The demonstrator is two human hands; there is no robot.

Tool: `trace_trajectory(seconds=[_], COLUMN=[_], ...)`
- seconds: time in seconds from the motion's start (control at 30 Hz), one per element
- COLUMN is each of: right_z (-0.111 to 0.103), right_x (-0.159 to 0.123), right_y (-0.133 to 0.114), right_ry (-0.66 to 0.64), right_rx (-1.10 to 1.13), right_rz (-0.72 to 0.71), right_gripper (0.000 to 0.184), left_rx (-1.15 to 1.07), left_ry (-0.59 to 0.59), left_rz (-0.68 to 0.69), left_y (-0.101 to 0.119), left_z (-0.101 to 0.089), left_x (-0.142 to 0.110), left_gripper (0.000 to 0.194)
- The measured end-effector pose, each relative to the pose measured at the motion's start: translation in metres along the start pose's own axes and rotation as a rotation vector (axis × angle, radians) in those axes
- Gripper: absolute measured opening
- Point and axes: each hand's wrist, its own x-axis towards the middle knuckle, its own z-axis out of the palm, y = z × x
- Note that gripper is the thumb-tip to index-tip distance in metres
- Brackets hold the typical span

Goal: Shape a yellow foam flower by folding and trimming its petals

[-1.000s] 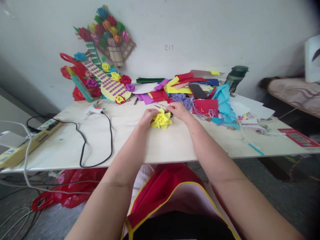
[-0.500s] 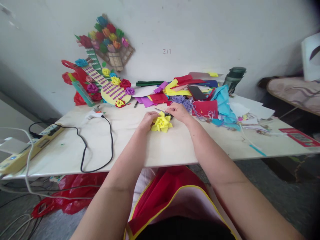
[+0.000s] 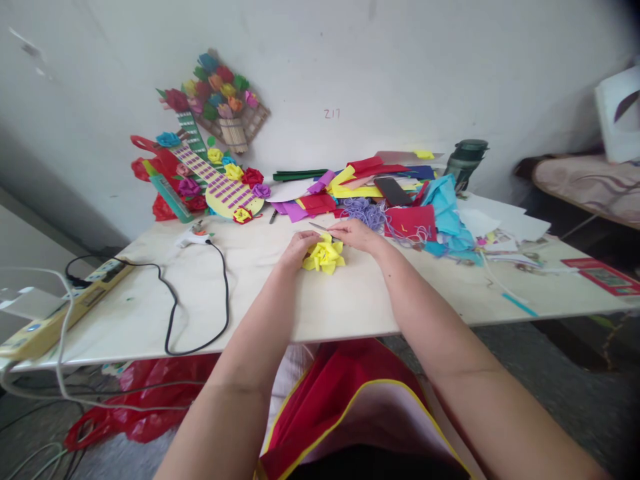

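A yellow folded flower (image 3: 324, 257) with pointed petals is on or just above the table, between my two hands. My left hand (image 3: 299, 248) grips its left side, with fingers curled behind the petals. Just beyond the flower, a thin metal blade (image 3: 317, 227), apparently of scissors, points left. My right hand (image 3: 354, 233) is closed, its fingertips over the base of this blade and close to the upper petals. Those fingers hide whatever is pinched between them.
Behind my hands lie coloured sheets, purple yarn (image 3: 365, 212), a phone (image 3: 393, 192) and blue fabric (image 3: 444, 207). A bottle (image 3: 465, 165) stands back right. Flower-decorated guitar shapes (image 3: 227, 193) and a glue bottle (image 3: 171, 197) lean left. A glue gun (image 3: 193, 238) trails a black cord (image 3: 225, 287).
My right hand has come slightly nearer to me, toward the flower's upper petals, and now covers the dark handle seen before. The view has tilted up a little. My left hand keeps hold of the flower.
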Motion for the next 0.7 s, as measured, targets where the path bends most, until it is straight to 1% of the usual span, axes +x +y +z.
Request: trace_trajectory(seconds=[0.13, 0.33, 0.47, 0.63, 0.7], right_z=[-0.0017, -0.0005, 0.0000, 0.0004, -0.0002], right_x=[-0.0015, -0.0007, -0.0001, 0.0008, 0.0003], right_y=[-0.0031, 0.0015, 0.0019, 0.0022, 0.0015], right_ry=[-0.015, -0.043, -0.026, 0.026, 0.029], right_rx=[0.051, 0.126, 0.142, 0.135, 0.134], right_rz=[0.016, 0.059, 0.058, -0.002, 0.001], right_gripper=[0.032, 0.040, 0.041, 0.034, 0.034], left_rx=[0.019, 0.008, -0.017, -0.060, -0.064], left_ry=[-0.010, 0.002, 0.004, -0.023, -0.026], left_rz=[0.004, -0.001, -0.009, -0.003, -0.004], left_y=[-0.0009, -0.0031, -0.0040, -0.0035, -0.0033], left_z=[-0.0012, -0.0025, -0.0030, -0.0024, -0.0016], left_x=[0.0013, 0.0031, 0.0044, 0.0043, 0.0038], left_gripper=[0.014, 0.016, 0.018, 0.018, 0.018])
